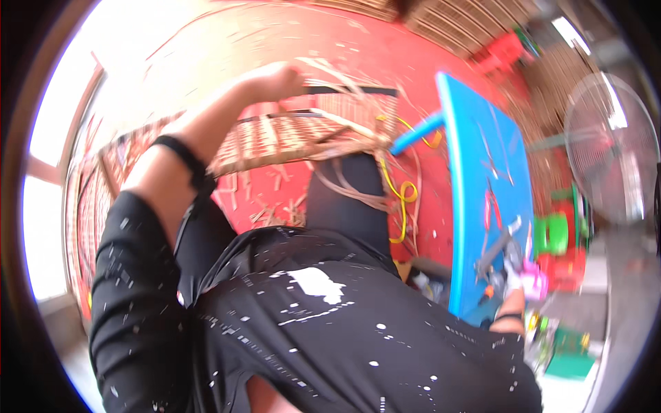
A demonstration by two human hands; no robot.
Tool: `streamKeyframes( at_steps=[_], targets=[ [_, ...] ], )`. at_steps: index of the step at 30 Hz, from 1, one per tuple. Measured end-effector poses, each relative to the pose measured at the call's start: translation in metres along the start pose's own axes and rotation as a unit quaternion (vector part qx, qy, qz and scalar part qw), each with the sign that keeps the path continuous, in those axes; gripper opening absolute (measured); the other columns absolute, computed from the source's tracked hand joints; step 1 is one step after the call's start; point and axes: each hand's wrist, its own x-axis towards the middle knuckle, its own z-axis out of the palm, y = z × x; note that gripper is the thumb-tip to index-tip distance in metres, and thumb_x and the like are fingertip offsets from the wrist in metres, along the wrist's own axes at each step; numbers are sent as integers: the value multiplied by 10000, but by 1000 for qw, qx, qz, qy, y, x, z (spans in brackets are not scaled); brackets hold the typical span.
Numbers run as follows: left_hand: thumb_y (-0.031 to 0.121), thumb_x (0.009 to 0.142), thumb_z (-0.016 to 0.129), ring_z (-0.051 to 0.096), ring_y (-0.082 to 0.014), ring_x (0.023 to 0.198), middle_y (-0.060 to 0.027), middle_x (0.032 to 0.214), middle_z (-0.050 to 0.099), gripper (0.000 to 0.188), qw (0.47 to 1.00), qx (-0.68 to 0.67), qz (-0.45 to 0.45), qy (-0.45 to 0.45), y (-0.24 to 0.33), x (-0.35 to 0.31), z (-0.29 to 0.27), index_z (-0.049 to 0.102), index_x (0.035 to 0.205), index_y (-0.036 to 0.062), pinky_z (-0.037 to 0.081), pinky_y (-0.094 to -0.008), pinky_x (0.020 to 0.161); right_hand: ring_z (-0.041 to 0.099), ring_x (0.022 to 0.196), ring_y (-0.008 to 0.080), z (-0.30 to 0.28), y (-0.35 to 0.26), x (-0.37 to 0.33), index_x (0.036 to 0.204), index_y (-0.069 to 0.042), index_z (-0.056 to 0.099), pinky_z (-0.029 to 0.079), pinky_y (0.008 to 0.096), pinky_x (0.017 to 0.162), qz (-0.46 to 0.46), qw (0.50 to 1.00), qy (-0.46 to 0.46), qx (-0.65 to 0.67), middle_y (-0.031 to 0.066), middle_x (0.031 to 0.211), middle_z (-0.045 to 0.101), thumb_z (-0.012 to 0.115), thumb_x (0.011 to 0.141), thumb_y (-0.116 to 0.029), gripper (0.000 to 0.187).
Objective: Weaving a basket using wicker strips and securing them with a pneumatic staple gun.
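Note:
A woven cane panel (275, 134) in a dark-edged frame lies across my lap, with loose pale strips trailing off its far side. Over the panel's far edge is my left hand (275, 81), curled closed; whatever its fingers hold is hidden. My right hand (513, 297) reaches to the near right part of the blue table (471, 172), beside a dark grey tool (494, 253). Blur and small size keep me from telling whether its fingers grip anything. Red-handled pliers (490, 206) and another slim metal tool (491, 165) lie farther up the tabletop.
A yellow hose or cord (406, 196) loops on the red floor (427, 227) between my leg and the table. Cut strip scraps (279, 210) litter the floor. A large fan (611, 148) stands at the right, near a green plastic stool (551, 234). Cane panels (468, 24) are stacked at the back.

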Motion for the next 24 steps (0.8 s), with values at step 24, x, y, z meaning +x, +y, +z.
streamKeyframes(
  at_steps=[24],
  targets=[
    [334,990,385,674,-286,703,-154,736,682,495,999,13,48,-16,17,-7,-7,698,853,-24,534,-415,725,437,544,104,219,-167,-208,1349,-42,523,407,273,554,-286,921,-256,60,-35,635,438,610,972,-313,473]
  ],
)
